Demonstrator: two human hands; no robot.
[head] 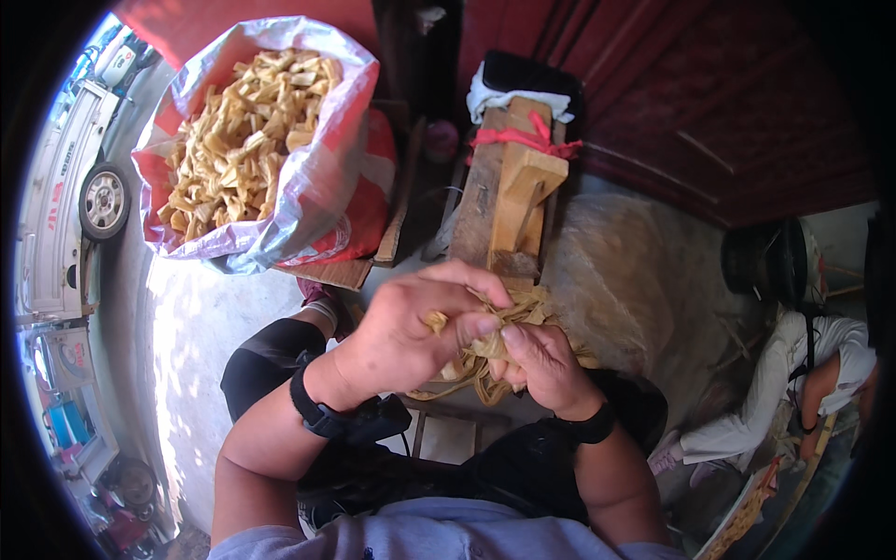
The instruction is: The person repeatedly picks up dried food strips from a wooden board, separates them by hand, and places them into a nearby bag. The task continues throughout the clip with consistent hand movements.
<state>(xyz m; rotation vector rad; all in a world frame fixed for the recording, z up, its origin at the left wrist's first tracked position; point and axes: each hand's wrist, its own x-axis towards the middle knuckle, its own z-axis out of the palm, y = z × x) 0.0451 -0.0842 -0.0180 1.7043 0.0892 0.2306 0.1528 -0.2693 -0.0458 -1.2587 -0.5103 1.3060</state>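
Between my two hands is a small bundle of pale yellow, pliable strip, which looks like dried plant or food material. My left hand pinches it between thumb and forefinger, and a short yellow end pokes out between its fingers. From the other side my right hand grips the same bundle, thumb on top and fingers curled beneath. Under and around the hands lies a heap of long loose yellow strips. My fingers partly hide the bundle's shape.
At upper left stands a woven plastic sack filled with knotted yellow pieces. A wooden bench-like stand with red cloth rises ahead. Clear plastic sheeting lies beside it. Another person bends at right; a black bucket stands nearby.
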